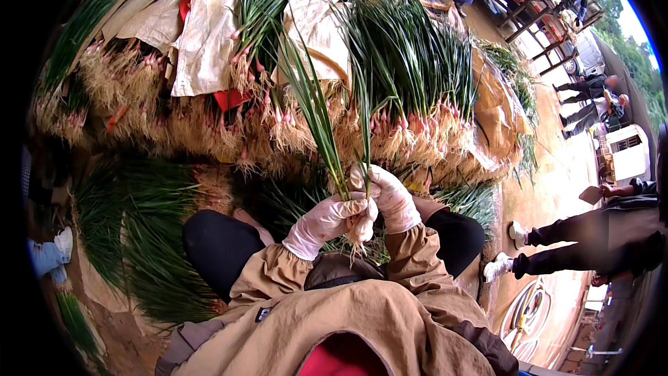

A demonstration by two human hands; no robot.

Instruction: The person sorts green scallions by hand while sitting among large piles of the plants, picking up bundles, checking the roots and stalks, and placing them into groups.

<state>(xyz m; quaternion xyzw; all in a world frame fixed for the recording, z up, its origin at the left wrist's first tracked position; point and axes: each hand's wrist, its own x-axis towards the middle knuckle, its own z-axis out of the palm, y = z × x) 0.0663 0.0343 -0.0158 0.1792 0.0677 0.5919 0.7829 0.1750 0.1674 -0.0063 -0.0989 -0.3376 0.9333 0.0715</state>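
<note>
a seated person, seen from above, works over the lap in tan sleeves and pale thin gloves. the left hand [327, 219] is closed around the lower stems of a small bunch of green onions [316, 118], the grip sitting just above the bulbs. the right hand [390, 198] is also closed on the same bunch, touching the left hand from the other side, fingers wrapped near the pale root tuft [362, 231] that hangs below both hands. the long green leaves rise up and away from the hands, slightly tilted to the left.

beyond the knees lies a large heap of green onions [403, 63], leaves pointing away and pinkish bulbs and straw-coloured roots turned toward the person. beige sacking sheets [202, 42] cover part of the heap. more loose green leaves [139, 237] lie on the ground at the person's left. at the right, on the reddish earth floor [550, 188], stand another person's legs in white shoes [508, 251].
</note>
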